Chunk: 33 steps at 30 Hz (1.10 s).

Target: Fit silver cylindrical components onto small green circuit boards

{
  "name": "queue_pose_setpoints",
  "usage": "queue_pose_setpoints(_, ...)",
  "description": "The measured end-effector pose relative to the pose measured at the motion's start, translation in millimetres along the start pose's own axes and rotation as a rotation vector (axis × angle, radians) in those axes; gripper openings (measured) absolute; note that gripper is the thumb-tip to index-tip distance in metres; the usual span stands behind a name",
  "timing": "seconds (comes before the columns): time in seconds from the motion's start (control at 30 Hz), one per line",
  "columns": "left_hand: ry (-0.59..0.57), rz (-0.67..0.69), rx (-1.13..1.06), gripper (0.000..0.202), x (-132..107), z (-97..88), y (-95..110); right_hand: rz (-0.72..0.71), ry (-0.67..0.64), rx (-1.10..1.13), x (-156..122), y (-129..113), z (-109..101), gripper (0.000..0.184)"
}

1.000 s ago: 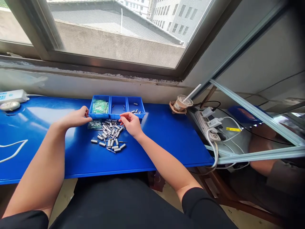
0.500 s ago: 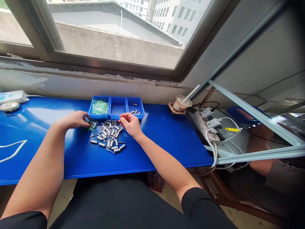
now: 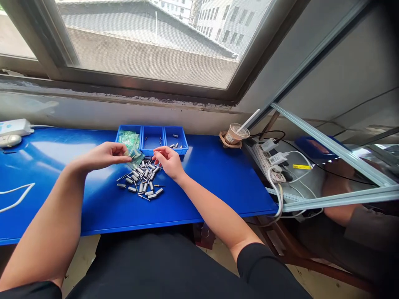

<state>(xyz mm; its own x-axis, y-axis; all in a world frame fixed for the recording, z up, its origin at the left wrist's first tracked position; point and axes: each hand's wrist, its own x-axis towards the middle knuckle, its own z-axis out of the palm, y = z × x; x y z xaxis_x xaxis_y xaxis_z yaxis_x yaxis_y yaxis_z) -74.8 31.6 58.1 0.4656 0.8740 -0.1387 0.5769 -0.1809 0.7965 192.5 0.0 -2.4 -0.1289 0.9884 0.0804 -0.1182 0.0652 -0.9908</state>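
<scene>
My left hand (image 3: pixel 104 155) pinches a small clear bag of green parts (image 3: pixel 136 155) and holds it just above a heap of several small grey metal pieces (image 3: pixel 141 180) on the blue table (image 3: pixel 202 182). My right hand (image 3: pixel 168 161) hovers at the heap's right side with thumb and fingers pinched on something small that I cannot make out. Behind both hands stands a blue tray with three compartments (image 3: pixel 152 130): green bags on the left, a near-bare middle, a few metal pieces on the right.
A plastic cup with a straw (image 3: pixel 234 134) stands at the table's back right. Beyond it lie a power strip with chargers and cables (image 3: pixel 274 162) and a slanting metal frame (image 3: pixel 330 145). A white device (image 3: pixel 14 126) and a white cable (image 3: pixel 15 199) sit at the left.
My left hand took the green bag off the table beside the heap and lifted it to the right, over the heap. My right hand stayed nearly still.
</scene>
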Motion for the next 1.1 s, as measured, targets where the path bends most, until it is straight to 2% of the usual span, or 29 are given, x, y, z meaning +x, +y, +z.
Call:
queue_pose_setpoints(0.13, 0.158, 0.130, -0.196, 0.054, 11, 39.4, 17, -0.024, -0.038, -0.008, -1, 1, 2, 0.043)
queue_pose_setpoints(0.2, 0.183, 0.161, -0.229, 0.053, 15, 56.0, 20, -0.040, -0.013, -0.030, 0, 3, 2, 0.043)
queue_pose_setpoints(0.3, 0.241, 0.189, -0.217, 0.047, 19, 70.4, 21, -0.064, 0.064, -0.071, 2, 7, 2, 0.039)
queue_pose_setpoints(0.53, 0.438, 0.174, -0.149, 0.031, 19, 82.0, 21, -0.058, 0.108, -0.060, 4, 10, 1, 0.039)
queue_pose_setpoints(0.83, 0.471, 0.200, -0.138, 0.034, 26, 90.5, 8, -0.043, 0.120, -0.033, 4, 8, 1, 0.040)
queue_pose_setpoints(1.1, 0.492, 0.220, -0.104, 0.031, 24, 90.9, 10, -0.011, 0.120, -0.023, 3, 7, 0, 0.042)
